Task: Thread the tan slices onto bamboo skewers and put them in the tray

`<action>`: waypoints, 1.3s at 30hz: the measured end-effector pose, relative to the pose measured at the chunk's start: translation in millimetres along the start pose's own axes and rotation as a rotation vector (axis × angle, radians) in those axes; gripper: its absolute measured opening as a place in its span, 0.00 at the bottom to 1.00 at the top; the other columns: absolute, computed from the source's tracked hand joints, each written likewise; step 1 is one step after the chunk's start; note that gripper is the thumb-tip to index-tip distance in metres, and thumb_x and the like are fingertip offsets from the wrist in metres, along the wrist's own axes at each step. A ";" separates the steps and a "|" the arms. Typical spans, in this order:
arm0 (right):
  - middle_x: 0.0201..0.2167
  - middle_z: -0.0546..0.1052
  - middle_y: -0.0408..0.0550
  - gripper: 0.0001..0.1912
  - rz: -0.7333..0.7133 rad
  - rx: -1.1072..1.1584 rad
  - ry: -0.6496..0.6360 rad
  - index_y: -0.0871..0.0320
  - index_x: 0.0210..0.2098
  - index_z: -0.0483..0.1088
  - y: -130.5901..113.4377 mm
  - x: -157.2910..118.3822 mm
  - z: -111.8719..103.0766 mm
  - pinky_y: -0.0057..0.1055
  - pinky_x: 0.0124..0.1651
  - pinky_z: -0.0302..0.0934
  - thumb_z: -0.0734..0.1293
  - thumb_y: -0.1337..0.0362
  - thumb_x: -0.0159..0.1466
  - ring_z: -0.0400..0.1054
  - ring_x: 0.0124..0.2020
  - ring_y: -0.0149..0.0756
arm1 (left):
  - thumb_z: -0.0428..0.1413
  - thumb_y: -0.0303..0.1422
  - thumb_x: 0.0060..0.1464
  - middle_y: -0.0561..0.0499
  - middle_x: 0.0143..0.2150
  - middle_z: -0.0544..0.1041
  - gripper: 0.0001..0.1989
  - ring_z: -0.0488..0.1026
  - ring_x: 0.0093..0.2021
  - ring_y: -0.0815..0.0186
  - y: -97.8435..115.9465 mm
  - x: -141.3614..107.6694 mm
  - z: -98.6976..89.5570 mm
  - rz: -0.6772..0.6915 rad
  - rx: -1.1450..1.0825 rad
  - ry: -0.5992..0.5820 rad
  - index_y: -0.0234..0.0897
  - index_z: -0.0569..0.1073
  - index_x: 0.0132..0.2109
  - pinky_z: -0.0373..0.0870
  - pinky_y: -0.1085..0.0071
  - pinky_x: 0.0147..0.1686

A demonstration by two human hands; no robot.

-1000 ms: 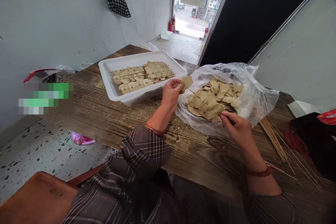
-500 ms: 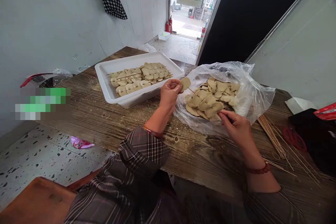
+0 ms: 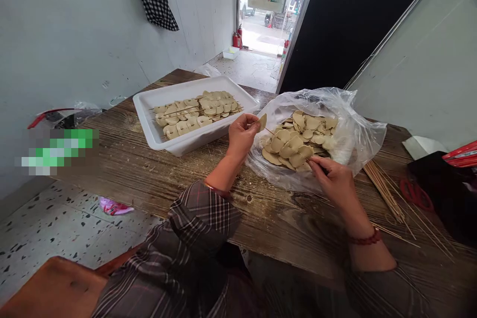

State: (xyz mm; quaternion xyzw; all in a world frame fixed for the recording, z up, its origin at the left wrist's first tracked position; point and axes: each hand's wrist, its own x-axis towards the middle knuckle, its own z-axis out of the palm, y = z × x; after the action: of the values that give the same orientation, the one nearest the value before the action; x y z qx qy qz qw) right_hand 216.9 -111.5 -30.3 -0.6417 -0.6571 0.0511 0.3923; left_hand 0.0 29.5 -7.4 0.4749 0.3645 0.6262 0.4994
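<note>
Right fingers (image 3: pixel 322 161) grip thin wooden skewer (image 3: pixel 270 132), round tan slices (image 3: pixel 291 148) on it; left fingers (image 3: pixel 246 119) pinch another tan slice (image 3: pixel 263 122) near its tip. Looks done: loaded skewers (image 3: pixel 188 113), white plastic tray (image 3: pixel 152 141) left of left fingers. Left over: loose slices (image 3: pixel 311 125), clear plastic bag (image 3: pixel 367 136) beyond right fingers.

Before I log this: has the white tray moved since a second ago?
No. Against the table knot, the white tray keeps essentially the same place; both drift slightly left and down in the picture, which looks like camera motion.
</note>
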 end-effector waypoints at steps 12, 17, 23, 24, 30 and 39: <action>0.39 0.82 0.53 0.16 0.007 0.008 0.016 0.56 0.42 0.79 -1.7 0.7 2.1 0.41 0.43 0.70 0.63 0.55 0.66 0.77 0.37 0.44 | 0.61 0.24 0.44 0.55 0.27 0.72 0.05 0.66 0.28 0.73 -5.3 -3.0 3.7 -0.047 -0.026 -0.029 0.35 0.73 0.29 0.63 0.76 0.30; 0.35 0.82 0.52 0.17 0.049 0.057 0.019 0.57 0.41 0.79 -0.1 0.6 4.0 0.39 0.39 0.69 0.64 0.54 0.65 0.76 0.33 0.43 | 0.61 0.25 0.42 0.56 0.27 0.71 0.07 0.67 0.26 0.73 0.7 -4.1 3.1 -0.203 -0.176 0.007 0.35 0.69 0.29 0.66 0.75 0.28; 0.28 0.80 0.50 0.18 0.069 0.056 0.010 0.58 0.40 0.79 2.6 1.3 4.1 0.38 0.38 0.68 0.64 0.52 0.64 0.74 0.31 0.42 | 0.61 0.25 0.41 0.57 0.26 0.71 0.10 0.69 0.25 0.73 4.3 -4.5 1.7 -0.327 -0.250 0.014 0.36 0.68 0.31 0.68 0.75 0.27; 0.28 0.80 0.49 0.18 0.070 0.055 0.005 0.58 0.40 0.79 2.8 1.3 4.0 0.38 0.38 0.68 0.64 0.52 0.64 0.74 0.30 0.42 | 0.61 0.25 0.41 0.57 0.26 0.71 0.10 0.69 0.25 0.72 4.7 -4.5 1.6 -0.337 -0.256 0.018 0.36 0.68 0.32 0.68 0.75 0.27; 0.28 0.80 0.48 0.18 0.078 0.082 0.004 0.58 0.40 0.79 2.1 0.6 4.6 0.36 0.36 0.67 0.64 0.52 0.64 0.72 0.28 0.39 | 0.65 0.28 0.41 0.56 0.28 0.72 0.13 0.71 0.27 0.72 4.4 -4.4 0.5 -0.352 -0.279 0.014 0.35 0.68 0.33 0.68 0.74 0.28; 0.25 0.79 0.48 0.18 0.105 0.127 -0.007 0.60 0.39 0.79 2.5 1.1 5.8 0.35 0.36 0.67 0.65 0.52 0.63 0.72 0.28 0.39 | 0.64 0.25 0.42 0.56 0.26 0.72 0.11 0.71 0.26 0.71 5.4 -4.0 -0.5 -0.432 -0.370 0.010 0.35 0.68 0.31 0.70 0.73 0.29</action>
State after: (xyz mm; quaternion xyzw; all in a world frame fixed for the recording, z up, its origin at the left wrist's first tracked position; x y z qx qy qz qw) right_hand 215.7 -107.6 -35.2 -0.6489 -0.6194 0.1152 0.4266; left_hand -1.8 24.4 -3.5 0.2841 0.3393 0.5632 0.6979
